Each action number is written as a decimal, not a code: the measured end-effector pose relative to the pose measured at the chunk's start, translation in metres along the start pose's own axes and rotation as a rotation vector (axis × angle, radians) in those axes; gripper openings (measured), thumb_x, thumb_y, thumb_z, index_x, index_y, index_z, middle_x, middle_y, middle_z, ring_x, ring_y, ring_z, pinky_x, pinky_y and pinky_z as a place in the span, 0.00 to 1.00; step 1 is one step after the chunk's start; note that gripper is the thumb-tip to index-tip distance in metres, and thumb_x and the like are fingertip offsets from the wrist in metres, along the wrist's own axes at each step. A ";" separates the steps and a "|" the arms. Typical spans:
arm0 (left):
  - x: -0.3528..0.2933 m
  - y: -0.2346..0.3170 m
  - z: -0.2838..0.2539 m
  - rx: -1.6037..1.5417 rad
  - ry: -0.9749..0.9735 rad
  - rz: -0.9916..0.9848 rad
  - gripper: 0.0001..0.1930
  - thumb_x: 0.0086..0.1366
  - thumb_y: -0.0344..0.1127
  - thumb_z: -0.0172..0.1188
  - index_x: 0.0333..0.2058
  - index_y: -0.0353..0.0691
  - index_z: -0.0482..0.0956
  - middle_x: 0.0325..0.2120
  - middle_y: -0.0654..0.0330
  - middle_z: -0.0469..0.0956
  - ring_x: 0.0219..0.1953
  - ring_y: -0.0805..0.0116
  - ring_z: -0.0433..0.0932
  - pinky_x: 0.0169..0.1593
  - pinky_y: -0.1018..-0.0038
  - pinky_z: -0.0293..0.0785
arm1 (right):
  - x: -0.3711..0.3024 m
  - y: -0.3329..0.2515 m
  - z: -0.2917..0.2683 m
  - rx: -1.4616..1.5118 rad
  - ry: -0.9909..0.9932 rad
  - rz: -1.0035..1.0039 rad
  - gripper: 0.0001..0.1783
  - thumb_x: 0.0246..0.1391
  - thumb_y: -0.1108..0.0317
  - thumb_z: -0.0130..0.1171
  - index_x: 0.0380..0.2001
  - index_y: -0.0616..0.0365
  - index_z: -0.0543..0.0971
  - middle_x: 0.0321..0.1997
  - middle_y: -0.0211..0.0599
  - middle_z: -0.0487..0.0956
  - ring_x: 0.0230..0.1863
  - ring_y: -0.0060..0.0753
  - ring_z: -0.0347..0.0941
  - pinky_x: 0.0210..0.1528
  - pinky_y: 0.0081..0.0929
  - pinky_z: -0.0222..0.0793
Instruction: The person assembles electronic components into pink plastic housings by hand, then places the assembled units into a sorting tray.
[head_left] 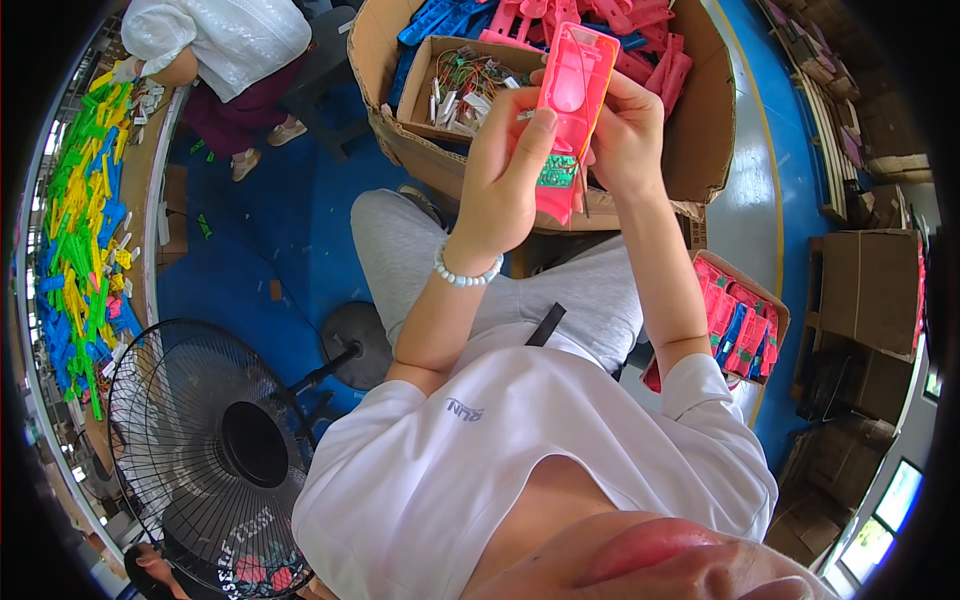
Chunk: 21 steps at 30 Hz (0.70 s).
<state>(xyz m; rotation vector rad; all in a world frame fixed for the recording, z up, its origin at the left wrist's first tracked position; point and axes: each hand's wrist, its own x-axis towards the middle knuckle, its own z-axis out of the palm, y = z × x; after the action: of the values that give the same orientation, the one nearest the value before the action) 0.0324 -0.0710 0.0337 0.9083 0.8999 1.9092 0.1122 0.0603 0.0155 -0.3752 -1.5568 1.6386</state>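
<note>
A pink plastic housing [580, 75], long and hollow, is held up between both hands with its open inner side showing. Near its lower end sits a small green circuit board [558, 171]. My left hand [503, 175] grips the housing's left edge, thumb on the near side. On the opposite edge is my right hand [632, 135], its fingers closed around the side and partly hidden. A thin yellow line, perhaps a wire, runs along that edge. Beneath is a large cardboard box [425, 155] of pink parts [672, 72] and blue parts [452, 18], with wired pieces [470, 95] in a smaller carton [414, 100].
Left of me stands a black fan [252, 445]. Beyond it, a long table holds piled green, yellow and blue plastic parts [90, 220], with another person [235, 45] at its far end. To my right are a carton of pink and blue pieces [740, 320] and stacked cardboard boxes [868, 290].
</note>
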 end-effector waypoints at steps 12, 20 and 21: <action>0.025 -0.045 -0.025 0.376 -0.017 0.262 0.19 0.71 0.32 0.52 0.56 0.39 0.57 0.39 0.49 0.79 0.31 0.69 0.80 0.32 0.77 0.78 | -0.005 -0.003 -0.001 0.326 0.030 0.103 0.13 0.57 0.77 0.60 0.46 0.68 0.78 0.43 0.38 0.82 0.37 0.22 0.78 0.46 0.21 0.72; 0.033 -0.044 -0.015 -0.142 0.097 -0.010 0.14 0.73 0.39 0.49 0.50 0.36 0.71 0.30 0.51 0.80 0.25 0.64 0.82 0.24 0.69 0.80 | -0.012 0.001 -0.014 0.270 0.159 -0.026 0.13 0.57 0.78 0.60 0.46 0.66 0.77 0.45 0.37 0.79 0.40 0.23 0.77 0.47 0.25 0.72; 0.036 -0.044 -0.016 -0.236 0.153 -0.033 0.14 0.73 0.39 0.49 0.49 0.36 0.71 0.30 0.51 0.80 0.25 0.64 0.81 0.24 0.69 0.80 | -0.019 -0.001 -0.014 0.267 0.156 -0.032 0.13 0.57 0.78 0.60 0.46 0.66 0.77 0.45 0.37 0.79 0.40 0.23 0.77 0.47 0.25 0.72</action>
<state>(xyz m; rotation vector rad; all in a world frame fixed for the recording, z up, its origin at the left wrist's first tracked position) 0.0203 -0.0252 -0.0014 0.6112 0.7521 2.0262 0.1348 0.0560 0.0079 -0.3239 -1.2054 1.7220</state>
